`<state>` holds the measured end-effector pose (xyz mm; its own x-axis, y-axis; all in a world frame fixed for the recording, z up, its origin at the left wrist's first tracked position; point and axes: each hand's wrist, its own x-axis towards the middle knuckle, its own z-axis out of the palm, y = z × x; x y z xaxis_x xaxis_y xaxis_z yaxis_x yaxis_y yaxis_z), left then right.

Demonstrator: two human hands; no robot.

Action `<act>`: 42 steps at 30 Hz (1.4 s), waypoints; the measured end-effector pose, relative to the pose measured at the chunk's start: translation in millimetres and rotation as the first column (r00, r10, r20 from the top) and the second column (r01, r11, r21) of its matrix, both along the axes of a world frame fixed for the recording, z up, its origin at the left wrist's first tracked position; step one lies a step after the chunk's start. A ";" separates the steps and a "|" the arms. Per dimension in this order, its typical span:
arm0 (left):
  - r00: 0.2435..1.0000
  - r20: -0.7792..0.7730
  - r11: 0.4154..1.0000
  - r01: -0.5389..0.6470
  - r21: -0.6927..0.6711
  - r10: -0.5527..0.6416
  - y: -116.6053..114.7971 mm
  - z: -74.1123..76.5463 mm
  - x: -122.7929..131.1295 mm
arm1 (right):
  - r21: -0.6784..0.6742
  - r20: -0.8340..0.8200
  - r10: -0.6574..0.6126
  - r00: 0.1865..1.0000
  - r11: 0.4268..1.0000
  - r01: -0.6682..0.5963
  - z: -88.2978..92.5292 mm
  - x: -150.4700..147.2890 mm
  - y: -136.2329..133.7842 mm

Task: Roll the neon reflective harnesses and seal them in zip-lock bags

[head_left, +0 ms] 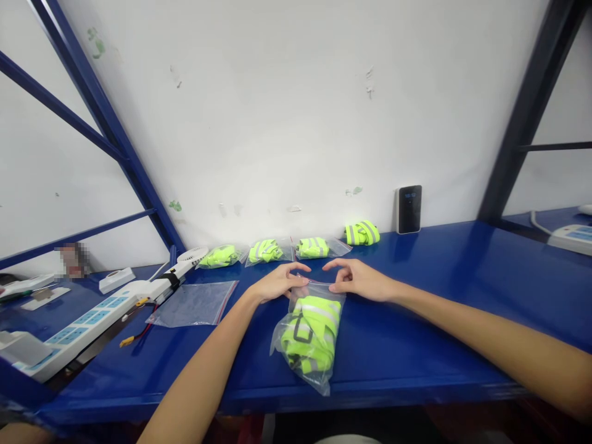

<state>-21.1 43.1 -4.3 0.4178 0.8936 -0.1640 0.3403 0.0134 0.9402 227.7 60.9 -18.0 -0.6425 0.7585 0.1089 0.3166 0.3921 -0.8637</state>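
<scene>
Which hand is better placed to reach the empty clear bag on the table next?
Probably the left hand. Both hands hold the top edge of the filled bag, but the empty bag lies on the left side, nearer to the left hand; the right hand would need to cross over.

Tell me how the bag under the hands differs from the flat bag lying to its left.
The filled bag bulges with folded neon-yellow reflective straps; the flat bag looks empty. The left hand and right hand pinch the filled bag's top edge; nothing touches the flat bag. Both are clear plastic and lie on the blue table.
</scene>
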 end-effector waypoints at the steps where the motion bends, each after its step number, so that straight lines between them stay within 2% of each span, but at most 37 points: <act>1: 1.000 0.021 1.000 -0.002 0.006 0.002 0.9 -1.8 0.6 | 0.029 0.038 -0.004 0.999 1.000 0.003 -0.7 -0.5 0.1; 6: 0.988 0.089 0.991 -0.132 0.022 0.130 -0.8 -7.8 8.9 | 0.257 0.164 -0.122 0.979 0.963 0.077 -7.8 -3.6 -0.3; 10: 0.973 0.228 0.985 -0.059 0.164 0.020 -7.0 -7.9 19.4 | 0.326 0.157 -0.193 0.968 0.936 0.134 -7.7 -1.0 2.0; 12: 0.960 0.281 0.978 -0.041 0.204 -0.018 -8.8 -7.5 22.6 | 0.241 0.125 -0.149 0.981 0.963 0.116 -4.9 0.5 3.4; 14: 0.948 0.317 0.979 -0.042 0.198 -0.023 -8.7 -7.9 23.5 | 0.079 0.074 -0.073 0.995 0.995 0.067 -1.9 1.1 4.6; 16: 0.938 0.346 0.982 -0.059 0.178 -0.007 -7.0 -9.6 22.6 | -0.036 0.009 -0.040 0.999 0.999 0.040 0.0 1.0 5.8; 21: 0.952 0.298 0.992 -0.102 0.072 0.076 -3.5 -15.5 22.5 | -0.025 -0.050 -0.039 0.998 0.999 0.038 2.7 2.3 9.8; 24: 0.969 0.238 0.990 -0.100 0.102 0.073 -4.7 -17.4 28.9 | -0.109 -0.047 0.023 0.999 0.994 -0.028 7.8 6.0 10.9; 27: 0.961 0.262 0.982 -0.125 0.142 0.084 -5.0 -19.1 36.5 | -0.190 -0.034 0.119 0.992 0.974 -0.124 13.7 10.7 10.9; 29: 0.950 0.289 0.976 -0.163 0.144 0.116 -3.5 -20.7 39.1 | -0.195 -0.017 0.147 0.989 0.970 -0.148 15.7 13.1 10.6; 31: 0.950 0.275 0.964 -0.199 0.175 0.146 -1.6 -22.4 39.2 | -0.170 0.014 0.142 0.990 0.976 -0.138 15.6 13.7 9.7; 34: 0.968 0.191 0.922 -0.220 0.320 0.165 -0.8 -23.7 37.1 | -0.082 0.057 0.112 0.992 0.991 -0.107 13.4 11.2 6.6; 37: 0.986 0.111 0.882 -0.163 0.443 0.126 -3.5 -23.1 36.8 | 0.034 0.063 0.067 0.996 0.997 -0.069 11.3 6.6 2.7; 42: 0.995 0.078 0.873 -0.096 0.478 0.067 -6.6 -22.4 40.7 | 0.147 -0.006 0.016 1.000 0.989 -0.015 9.4 0.8 -0.5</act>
